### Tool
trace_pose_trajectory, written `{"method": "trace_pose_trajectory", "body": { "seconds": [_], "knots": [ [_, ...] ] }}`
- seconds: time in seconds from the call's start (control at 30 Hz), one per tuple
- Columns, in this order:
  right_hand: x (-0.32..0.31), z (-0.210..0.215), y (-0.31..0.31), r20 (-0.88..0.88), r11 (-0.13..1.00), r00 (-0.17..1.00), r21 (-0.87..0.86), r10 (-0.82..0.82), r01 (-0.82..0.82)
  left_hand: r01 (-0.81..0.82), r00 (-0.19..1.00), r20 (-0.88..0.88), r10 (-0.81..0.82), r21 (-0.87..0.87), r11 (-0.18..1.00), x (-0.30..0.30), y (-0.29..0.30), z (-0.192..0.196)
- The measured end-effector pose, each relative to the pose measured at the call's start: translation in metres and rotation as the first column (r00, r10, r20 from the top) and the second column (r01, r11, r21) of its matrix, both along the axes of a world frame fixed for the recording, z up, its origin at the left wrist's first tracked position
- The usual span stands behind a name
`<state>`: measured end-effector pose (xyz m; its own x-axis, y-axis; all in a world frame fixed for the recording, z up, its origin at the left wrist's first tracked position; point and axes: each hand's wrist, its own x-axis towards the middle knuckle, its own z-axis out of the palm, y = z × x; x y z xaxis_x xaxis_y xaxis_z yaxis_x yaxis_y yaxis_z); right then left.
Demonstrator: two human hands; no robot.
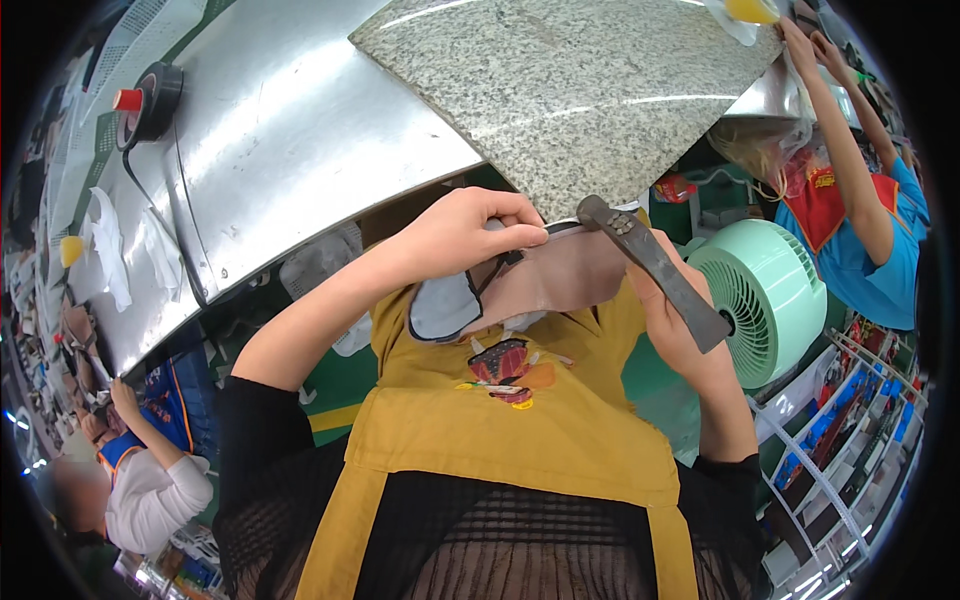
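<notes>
My left hand (pixel 465 232) pinches the dark top edge of a pinkish-brown leather piece (pixel 570 270), close to the stone slab's near corner. That piece looks like part of a shoe upper; a grey, black-edged flap (pixel 442 305) hangs from it below my left hand. In my right hand (pixel 672 310) is a dark metal hammer (pixel 655 268). Its round face lies at the leather's edge by the slab, and its flared end points down to the right. My fingers hide its handle. The leather hangs in front of my yellow apron (pixel 520 430).
A speckled stone slab (pixel 570 90) rests on the metal table (pixel 300 110). On the table's left stand a black round device (pixel 155 103) with a red knob, and white scraps. A green fan (pixel 765 300) sits right of me. Co-workers (pixel 850 220) are at both sides; a white rack (pixel 840 440) stands lower right.
</notes>
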<state>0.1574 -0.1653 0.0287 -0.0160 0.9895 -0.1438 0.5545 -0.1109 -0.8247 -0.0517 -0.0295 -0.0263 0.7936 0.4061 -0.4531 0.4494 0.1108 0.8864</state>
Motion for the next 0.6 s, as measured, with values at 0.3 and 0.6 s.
{"method": "trace_pose_trajectory", "body": {
  "seconds": [0.3, 0.6],
  "knots": [
    [0.025, 0.018, -0.007, -0.174, 0.991, 0.977, -0.072, -0.122, 0.111, 0.069, 0.997, 0.026, -0.070, 0.011, 0.998, 0.024, -0.003, 0.022],
    [0.033, 0.010, 0.001, -0.064, 0.999, 0.997, -0.036, -0.037, 0.035, 0.043, 0.999, -0.019, -0.040, 0.646, 0.762, 0.032, -0.011, 0.014]
  ]
}}
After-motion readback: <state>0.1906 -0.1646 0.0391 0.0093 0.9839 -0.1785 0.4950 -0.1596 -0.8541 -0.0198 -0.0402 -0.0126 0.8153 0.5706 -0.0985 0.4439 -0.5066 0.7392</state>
